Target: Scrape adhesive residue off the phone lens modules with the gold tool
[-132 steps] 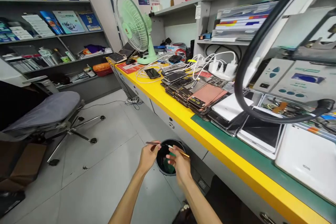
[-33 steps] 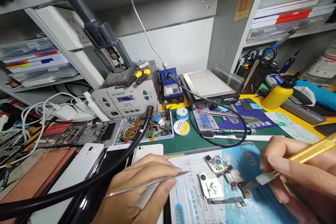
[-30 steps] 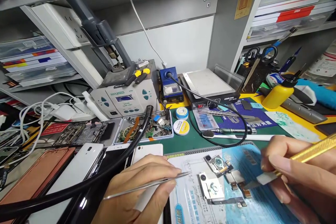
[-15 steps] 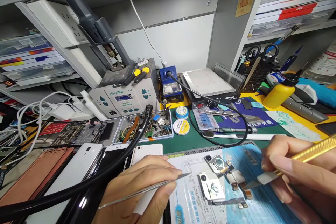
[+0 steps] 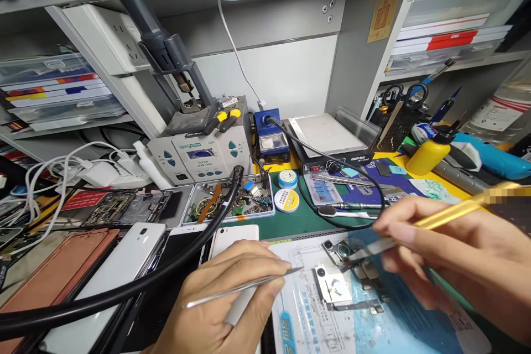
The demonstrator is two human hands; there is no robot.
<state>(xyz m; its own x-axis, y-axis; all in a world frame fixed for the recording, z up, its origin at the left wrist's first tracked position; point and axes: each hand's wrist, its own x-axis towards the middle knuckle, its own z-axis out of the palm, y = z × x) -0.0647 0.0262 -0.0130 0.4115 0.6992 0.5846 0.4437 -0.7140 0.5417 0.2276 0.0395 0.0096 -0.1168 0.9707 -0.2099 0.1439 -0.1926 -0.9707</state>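
Note:
My left hand (image 5: 226, 298) is closed on thin metal tweezers (image 5: 244, 286), whose tip points right toward a small camera module (image 5: 329, 286). The module lies on a blue and white work mat (image 5: 307, 321). My right hand (image 5: 452, 263) is blurred by motion. It pinches a gold-handled blade tool (image 5: 440, 218), and the flat blade reaches left over a second camera module (image 5: 338, 248) and its flex parts. A white phone (image 5: 232, 235) lies face down just behind my left hand.
A black flexible hose (image 5: 166, 271) curves across the left. Behind stand a grey soldering station (image 5: 201, 152), a tray of small parts (image 5: 232, 202), a blue tip cleaner (image 5: 269, 135), a heating plate (image 5: 327, 133) and a yellow bottle (image 5: 427, 155). Phones and screens pile at left.
The view swung from the floor and bin up to the bench. In the last half second my right hand moved left, bringing the blade over the upper camera module. My left hand stayed.

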